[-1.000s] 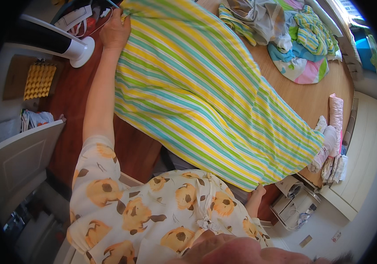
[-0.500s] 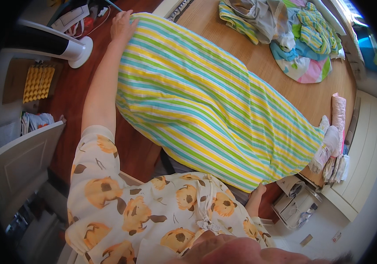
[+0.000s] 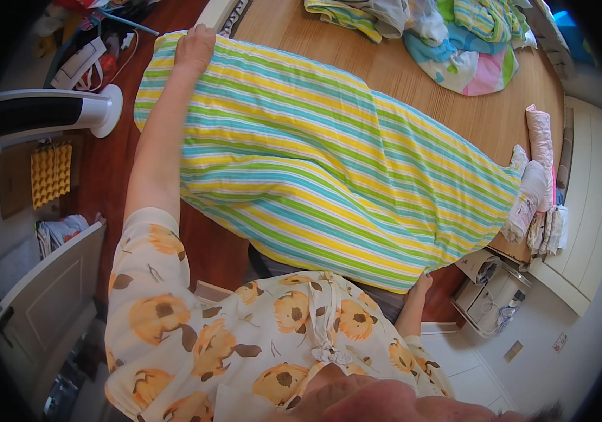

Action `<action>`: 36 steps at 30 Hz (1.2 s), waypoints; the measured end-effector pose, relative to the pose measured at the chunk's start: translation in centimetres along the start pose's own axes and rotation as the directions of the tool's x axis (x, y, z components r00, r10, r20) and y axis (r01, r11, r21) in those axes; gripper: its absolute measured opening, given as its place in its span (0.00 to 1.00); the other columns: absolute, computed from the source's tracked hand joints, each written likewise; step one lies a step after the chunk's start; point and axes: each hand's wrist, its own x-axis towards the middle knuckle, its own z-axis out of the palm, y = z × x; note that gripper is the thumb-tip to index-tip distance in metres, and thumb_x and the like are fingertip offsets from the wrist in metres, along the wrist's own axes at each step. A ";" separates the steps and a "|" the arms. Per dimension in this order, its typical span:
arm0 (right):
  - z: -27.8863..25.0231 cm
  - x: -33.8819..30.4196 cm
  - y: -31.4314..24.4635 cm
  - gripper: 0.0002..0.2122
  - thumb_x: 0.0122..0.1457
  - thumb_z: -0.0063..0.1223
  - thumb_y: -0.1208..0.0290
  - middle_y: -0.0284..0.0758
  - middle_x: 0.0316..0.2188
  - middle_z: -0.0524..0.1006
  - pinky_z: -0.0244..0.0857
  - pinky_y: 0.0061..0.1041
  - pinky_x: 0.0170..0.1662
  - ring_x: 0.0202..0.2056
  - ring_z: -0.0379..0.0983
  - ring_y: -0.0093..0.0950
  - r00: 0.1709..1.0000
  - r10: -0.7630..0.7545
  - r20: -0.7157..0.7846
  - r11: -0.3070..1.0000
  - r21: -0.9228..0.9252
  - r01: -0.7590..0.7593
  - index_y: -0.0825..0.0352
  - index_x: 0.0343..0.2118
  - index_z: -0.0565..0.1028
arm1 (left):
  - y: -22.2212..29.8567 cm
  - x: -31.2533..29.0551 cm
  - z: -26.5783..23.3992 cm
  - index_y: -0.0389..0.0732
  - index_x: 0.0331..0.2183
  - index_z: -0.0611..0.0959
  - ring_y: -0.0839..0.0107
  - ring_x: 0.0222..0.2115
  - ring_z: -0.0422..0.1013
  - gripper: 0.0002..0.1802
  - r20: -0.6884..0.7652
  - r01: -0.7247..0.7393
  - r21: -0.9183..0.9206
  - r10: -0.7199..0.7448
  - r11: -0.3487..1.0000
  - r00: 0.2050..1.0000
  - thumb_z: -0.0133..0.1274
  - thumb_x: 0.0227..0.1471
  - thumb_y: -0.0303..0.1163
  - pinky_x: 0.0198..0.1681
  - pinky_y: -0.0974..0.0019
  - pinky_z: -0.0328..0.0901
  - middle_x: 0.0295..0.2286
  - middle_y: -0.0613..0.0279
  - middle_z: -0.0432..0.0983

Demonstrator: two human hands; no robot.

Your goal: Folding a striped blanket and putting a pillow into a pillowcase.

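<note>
A large striped cloth (image 3: 301, 158) in yellow, green, turquoise and white spreads in front of me, partly over the wooden table and partly hanging toward my body. My left arm is stretched out, and my left hand (image 3: 195, 49) grips the cloth near its far left edge, with some fabric lying beyond the forearm on the left. At the near right corner, my right hand (image 3: 424, 283) pinches the cloth's lower edge; most of its fingers are hidden beneath the fabric. Soft folds run across the middle of the cloth.
The wooden table (image 3: 456, 116) carries a heap of coloured clothes (image 3: 470, 49) at the far side. Rolled pale and pink bundles (image 3: 536, 169) stand at its right end. On the left are a white-and-black tower appliance (image 3: 55, 112), a yellow egg tray (image 3: 51, 174) and an open white door (image 3: 51, 271).
My left hand has moved slightly down in view, and a flap of cloth now shows left of my forearm. The table and clothes heap have shifted upward in view.
</note>
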 end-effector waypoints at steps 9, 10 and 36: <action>-0.3 -1.4 -1.4 0.19 0.51 0.58 0.70 0.43 0.36 0.76 0.69 0.32 0.37 0.35 0.75 0.34 0.992 -0.002 0.129 1.000 -0.021 0.005 0.76 0.44 0.70 | 2.2 -1.4 2.3 0.42 0.30 0.74 0.58 0.33 0.72 0.04 -0.132 0.129 -0.139 -0.148 0.982 0.980 0.45 0.49 0.27 0.32 0.58 0.70 0.30 0.55 0.71; -0.1 -1.3 -1.8 0.20 0.52 0.58 0.70 0.43 0.36 0.76 0.69 0.32 0.37 0.35 0.75 0.35 0.988 -0.005 0.156 1.000 -0.025 0.009 0.76 0.44 0.70 | 2.5 -0.8 1.3 0.42 0.32 0.74 0.57 0.34 0.72 0.06 -0.063 0.159 -0.106 -0.166 0.982 0.984 0.44 0.50 0.27 0.33 0.58 0.70 0.32 0.55 0.71; 25.3 10.2 -33.1 0.10 0.57 0.45 0.64 0.42 0.28 0.77 0.68 0.41 0.33 0.32 0.74 0.43 0.251 -0.800 0.545 -0.137 -0.573 0.808 0.61 0.29 0.77 | -6.6 -4.6 -1.6 0.45 0.39 0.79 0.53 0.36 0.72 0.15 0.190 0.366 -0.235 -0.327 0.900 0.926 0.43 0.56 0.40 0.39 0.54 0.66 0.38 0.55 0.75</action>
